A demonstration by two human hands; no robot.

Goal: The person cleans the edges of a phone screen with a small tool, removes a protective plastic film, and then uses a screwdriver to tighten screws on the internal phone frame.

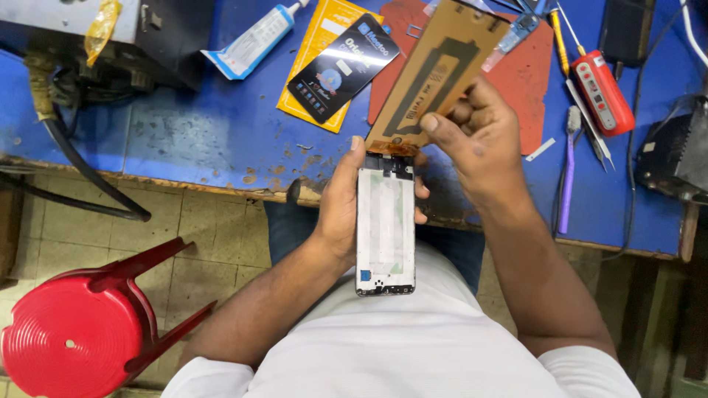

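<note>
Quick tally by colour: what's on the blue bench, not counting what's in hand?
Red: 2, mat, tester
Yellow: 2, card, screwdriver
Black: 2, packet, box
White: 1, tube
Purple: 1, toothbrush
Total: 8

A flat black packet lies on the blue bench, overlapping a yellow-orange card sleeve beneath it. Left of the black packet lies a white-and-blue tube, tilted, cap pointing away from the bench's near edge.
</note>
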